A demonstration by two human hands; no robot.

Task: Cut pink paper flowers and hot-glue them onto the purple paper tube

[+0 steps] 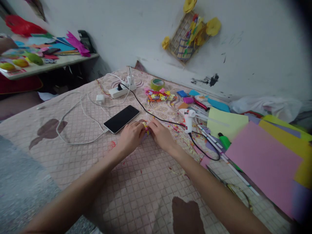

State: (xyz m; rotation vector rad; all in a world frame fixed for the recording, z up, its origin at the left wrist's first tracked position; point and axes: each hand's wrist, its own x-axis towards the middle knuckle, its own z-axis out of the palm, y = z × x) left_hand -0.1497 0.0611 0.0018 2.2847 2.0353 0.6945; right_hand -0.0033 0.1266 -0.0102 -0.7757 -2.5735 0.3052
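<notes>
My left hand [133, 133] and my right hand [159, 131] meet over the middle of the table, fingers closed from both sides on a small paper craft piece [146, 126]. Yellow, pink and purple show on it between my fingertips; most of it is hidden. Just left of my left hand lies a black-screened phone [122, 119] with a white cable plugged in. To the right of my right hand stands a white glue gun [188, 119], its black cord curling beside it. Paper scraps [174, 128] are scattered around it.
Behind my hands sit a pile of colourful paper strips [159, 95], a tape roll [157, 84] and a power strip [122, 91]. Coloured paper sheets [263, 159] and scissors [234, 190] lie at right. Another person's hand [7, 44] shows over a second table [80, 59].
</notes>
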